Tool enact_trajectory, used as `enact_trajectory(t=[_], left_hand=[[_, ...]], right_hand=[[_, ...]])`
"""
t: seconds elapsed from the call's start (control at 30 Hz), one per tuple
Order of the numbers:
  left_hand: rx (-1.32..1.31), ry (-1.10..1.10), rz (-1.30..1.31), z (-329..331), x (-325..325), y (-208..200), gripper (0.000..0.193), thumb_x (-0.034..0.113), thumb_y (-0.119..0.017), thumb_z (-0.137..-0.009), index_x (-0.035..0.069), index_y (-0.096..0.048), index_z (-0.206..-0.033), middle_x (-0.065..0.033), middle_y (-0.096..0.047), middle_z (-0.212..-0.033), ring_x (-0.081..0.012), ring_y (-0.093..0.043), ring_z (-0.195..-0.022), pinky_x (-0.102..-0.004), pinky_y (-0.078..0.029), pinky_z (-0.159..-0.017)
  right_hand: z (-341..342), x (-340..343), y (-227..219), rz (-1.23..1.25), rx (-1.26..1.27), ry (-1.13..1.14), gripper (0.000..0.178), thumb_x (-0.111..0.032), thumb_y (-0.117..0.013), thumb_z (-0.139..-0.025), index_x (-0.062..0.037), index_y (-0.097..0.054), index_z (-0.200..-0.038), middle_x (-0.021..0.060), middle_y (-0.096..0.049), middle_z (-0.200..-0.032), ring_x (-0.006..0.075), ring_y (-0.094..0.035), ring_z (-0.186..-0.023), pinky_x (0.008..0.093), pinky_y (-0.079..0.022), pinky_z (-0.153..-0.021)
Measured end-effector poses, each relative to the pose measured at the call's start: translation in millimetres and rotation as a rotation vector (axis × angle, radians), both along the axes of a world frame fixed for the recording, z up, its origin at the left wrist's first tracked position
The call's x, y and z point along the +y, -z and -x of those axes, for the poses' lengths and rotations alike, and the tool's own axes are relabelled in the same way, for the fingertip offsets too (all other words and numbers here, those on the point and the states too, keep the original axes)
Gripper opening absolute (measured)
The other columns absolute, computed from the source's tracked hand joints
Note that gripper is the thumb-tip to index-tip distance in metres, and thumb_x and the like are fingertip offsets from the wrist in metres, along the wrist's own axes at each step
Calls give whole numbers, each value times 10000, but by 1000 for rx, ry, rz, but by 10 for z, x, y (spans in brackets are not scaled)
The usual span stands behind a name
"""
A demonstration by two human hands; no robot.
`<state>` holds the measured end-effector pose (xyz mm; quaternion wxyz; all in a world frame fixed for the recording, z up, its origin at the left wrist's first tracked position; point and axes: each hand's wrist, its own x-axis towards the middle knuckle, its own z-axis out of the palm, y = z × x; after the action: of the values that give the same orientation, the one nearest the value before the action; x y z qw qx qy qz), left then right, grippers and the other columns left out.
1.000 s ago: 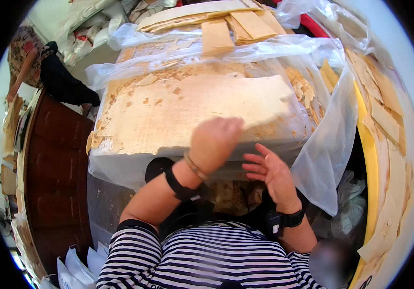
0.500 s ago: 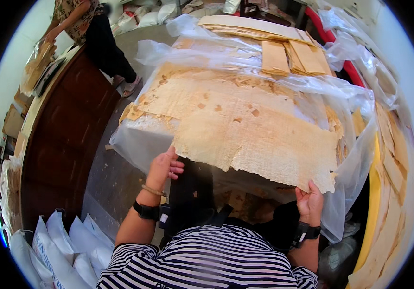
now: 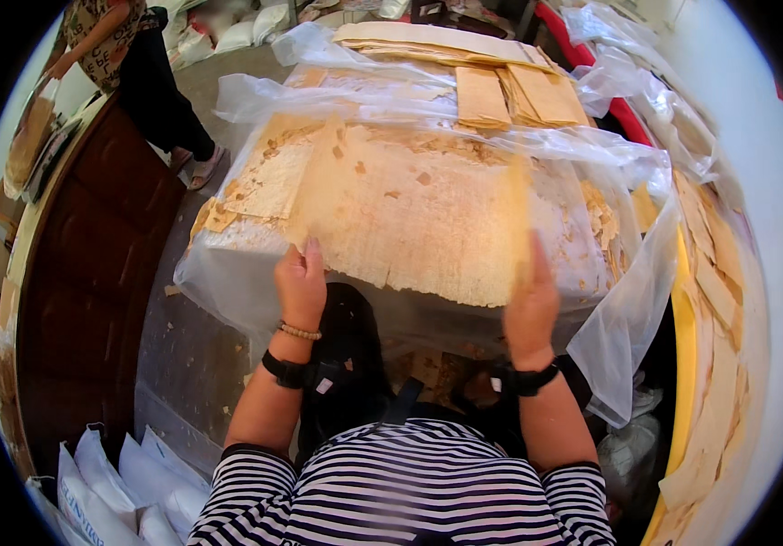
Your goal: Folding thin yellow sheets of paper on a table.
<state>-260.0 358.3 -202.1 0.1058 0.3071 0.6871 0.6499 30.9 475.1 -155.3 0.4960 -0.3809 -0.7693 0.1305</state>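
At the near edge of the stack, both your hands grip one thin tan sheet.

Your left hand (image 3: pixel 300 282) pinches the sheet's (image 3: pixel 409 218) near left corner, fingers closed on its edge; your right hand (image 3: pixel 530 305) clasps the near right edge, where the sheet curls upward. It lies lifted just above the stack of like sheets (image 3: pixel 255 187), which rests in a clear plastic liner (image 3: pixel 632 309). Judging by the ragged edges and loose flakes, the sheet is light, dry and brittle, likely to crack if bent, so hold it wide apart at the edges and keep it flat. Beyond the stack lie smaller cut pieces (image 3: pixel 510 96); left of the stack stands a dark wooden counter (image 3: pixel 91 273), with another person (image 3: pixel 127 55) past it.
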Motion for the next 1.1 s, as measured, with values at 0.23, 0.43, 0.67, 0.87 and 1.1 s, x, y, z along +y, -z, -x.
enact_trajectory(t=[0.23, 0.43, 0.67, 0.87, 1.1], left_hand=[[604, -37, 136, -397, 171, -391, 210, 98, -582, -937, 33, -665, -1119, -162, -695, -957, -286, -664, -819, -342, -526, -686], [1177, 96, 78, -834, 521, -367, 412, 80, -607, -856, 50, -627, -1266, -135, -640, -1314, -304, -604, -1210, -410, -495, -953], [1319, 200, 131, -1165, 832, -203, 381, 150, -583, -863, 38, -638, -1223, -151, -658, -1266, -287, -601, -1202, -402, -468, -979], [1279, 302, 130, -1195, 804, -182, 379, 144, -582, -861, 26, -632, -1218, -154, -659, -1252, -291, -598, -1197, -407, -455, -997], [1276, 346, 68, -1283, 841, -105, 401, 141, -581, -859, -11, -615, -1228, -172, -639, -1263, -310, -578, -1219, -415, -439, -1037]], right_hand=[[605, 52, 347, -203, -618, 72, 490, -59, -557, -848, -52, -583, -1337, 216, -543, -1395, 409, -471, -1338, 546, -336, -1120], [614, 108, 537, -136, -740, 150, 500, -125, -590, -860, -80, -572, -1358, 154, -510, -1451, 409, -390, -1396, 568, -282, -1137], [499, 122, 522, -102, -736, 11, 538, -224, -664, -832, -87, -603, -1348, 121, -511, -1473, 377, -397, -1399, 561, -253, -1172], [176, 190, 483, -60, -491, -162, 666, -262, -737, -790, -62, -536, -1392, 147, -557, -1407, 404, -496, -1276, 479, -402, -1092], [104, 242, 369, 14, -402, -307, 592, -192, -743, -782, -54, -557, -1327, 173, -579, -1319, 385, -512, -1241, 449, -424, -1074]])
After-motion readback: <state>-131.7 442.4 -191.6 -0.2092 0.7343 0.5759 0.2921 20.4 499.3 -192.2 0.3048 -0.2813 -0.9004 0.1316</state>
